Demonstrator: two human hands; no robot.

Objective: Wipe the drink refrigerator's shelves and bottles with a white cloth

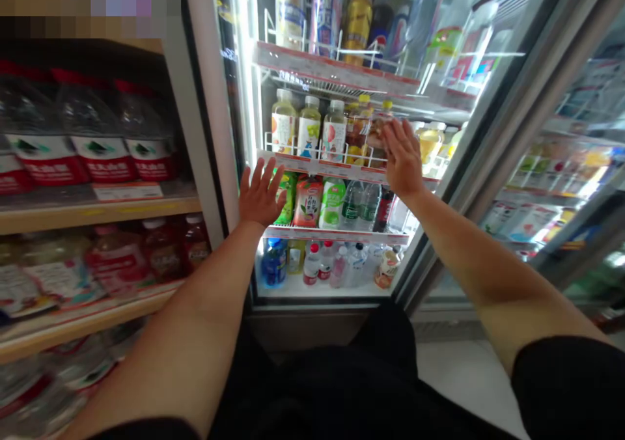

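My left hand is raised at the left side of a lit drinks fridge, fingers spread and nothing in them. Just beyond it stand a green carton-like pack and a red-orange pack on the third shelf. My right hand is also empty, its fingers stretched out in front of the second shelf. Close to its fingertips are yellow-capped bottles, partly covered by what looks like the hand's reflection in glass. Left of these, pale bottles with white caps stand upright behind a wire rail. Whether either hand touches the glass I cannot tell.
Tall bottles and cans fill the top shelf, small bottles the bottom one. On the left, wooden shelving holds large red-capped water bottles. A metal door frame and another fridge section stand right.
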